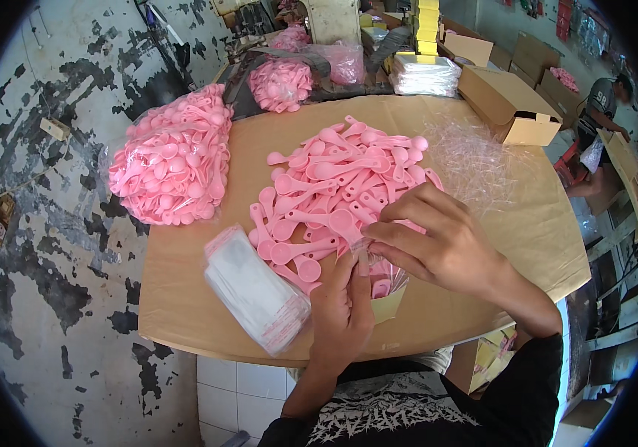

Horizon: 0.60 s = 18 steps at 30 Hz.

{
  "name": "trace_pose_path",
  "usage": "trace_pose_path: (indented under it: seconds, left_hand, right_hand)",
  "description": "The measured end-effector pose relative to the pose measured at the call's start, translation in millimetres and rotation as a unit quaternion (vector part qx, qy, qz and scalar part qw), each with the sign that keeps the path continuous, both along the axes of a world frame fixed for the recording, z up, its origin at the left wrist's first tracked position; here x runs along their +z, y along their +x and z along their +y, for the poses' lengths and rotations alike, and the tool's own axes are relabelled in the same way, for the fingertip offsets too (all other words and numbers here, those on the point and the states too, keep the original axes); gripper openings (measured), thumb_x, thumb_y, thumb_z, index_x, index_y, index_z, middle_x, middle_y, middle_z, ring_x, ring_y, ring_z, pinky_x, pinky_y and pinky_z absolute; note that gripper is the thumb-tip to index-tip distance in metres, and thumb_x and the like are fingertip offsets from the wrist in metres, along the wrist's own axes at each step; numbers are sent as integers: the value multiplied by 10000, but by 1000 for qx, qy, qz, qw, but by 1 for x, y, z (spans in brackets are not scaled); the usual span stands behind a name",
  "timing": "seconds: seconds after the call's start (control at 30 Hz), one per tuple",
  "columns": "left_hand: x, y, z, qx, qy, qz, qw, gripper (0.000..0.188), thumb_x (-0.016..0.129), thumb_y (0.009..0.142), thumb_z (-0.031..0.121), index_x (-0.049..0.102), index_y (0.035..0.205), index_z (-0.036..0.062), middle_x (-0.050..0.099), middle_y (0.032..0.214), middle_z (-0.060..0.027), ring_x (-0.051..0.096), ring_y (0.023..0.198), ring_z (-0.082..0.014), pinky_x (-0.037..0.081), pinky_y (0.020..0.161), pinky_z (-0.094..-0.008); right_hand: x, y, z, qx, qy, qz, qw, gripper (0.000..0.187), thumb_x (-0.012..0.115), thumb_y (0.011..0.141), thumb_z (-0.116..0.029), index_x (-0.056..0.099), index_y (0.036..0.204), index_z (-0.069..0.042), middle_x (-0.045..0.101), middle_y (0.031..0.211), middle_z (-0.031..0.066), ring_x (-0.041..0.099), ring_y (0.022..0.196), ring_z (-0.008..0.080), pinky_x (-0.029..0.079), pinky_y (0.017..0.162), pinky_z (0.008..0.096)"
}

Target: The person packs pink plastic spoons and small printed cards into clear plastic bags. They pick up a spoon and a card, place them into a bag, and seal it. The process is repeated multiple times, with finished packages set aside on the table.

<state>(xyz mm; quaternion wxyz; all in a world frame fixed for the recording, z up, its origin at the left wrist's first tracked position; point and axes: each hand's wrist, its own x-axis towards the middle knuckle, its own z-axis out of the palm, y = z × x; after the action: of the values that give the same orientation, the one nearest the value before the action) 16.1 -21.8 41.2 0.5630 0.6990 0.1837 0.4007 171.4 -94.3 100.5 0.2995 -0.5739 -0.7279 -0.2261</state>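
A large heap of pink plastic measuring spoons (341, 171) lies on the brown paper-covered table (185, 298). At its near edge my left hand (343, 298) pinches the top of a small clear plastic bag (401, 281) between thumb and fingers. My right hand (442, 242) is closed at the same edge, its thumb and fingertips together on the clear film. Inside the bag are something pink and a pale yellow card (387, 307); my hands partly cover them. Left of my left hand lies a stack of flat clear bags (252, 283).
A big clear sack of pink spoons (173, 160) stands at the left. Loose clear film strips (468, 160) and an open cardboard box (509, 104) are at the far right. Behind are more bagged spoons (280, 83) and stacked clear packs (424, 74). Another person (602, 108) sits at the right.
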Motion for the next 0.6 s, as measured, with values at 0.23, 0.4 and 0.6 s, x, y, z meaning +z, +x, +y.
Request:
trace_pose_path:
  seconds: [0.23, 0.4, 0.6]
  left_hand:
    - [9, 0, 5, 22, 143, 118, 982, 273, 523, 935, 13, 578, 1200, -22, 611, 725, -130, 595, 574, -183, 457, 536, -314]
    - [13, 10, 6, -32, 239, 200, 950, 345, 536, 894, -12, 557, 1238, -26, 615, 750, -167, 595, 559, -249, 470, 546, -361]
    - [1, 24, -4, -65, 35, 44, 996, 314, 461, 987, 67, 547, 1275, -21, 651, 743, -100, 609, 611, -131, 465, 538, -302]
  right_hand:
    - [-3, 11, -1, 4, -21, -52, 998, 248, 771, 721, -126, 696, 944, -47, 638, 843, 63, 611, 814, 224, 529, 683, 338]
    - [-12, 25, 0, -6, -71, -27, 997, 247, 724, 637, -192, 529, 718, -65, 546, 720, 50, 575, 720, 220, 492, 644, 362]
    - [6, 31, -10, 9, -34, 152, 988, 235, 753, 674, -89, 524, 725, -67, 569, 682, 42, 600, 646, 212, 487, 567, 338]
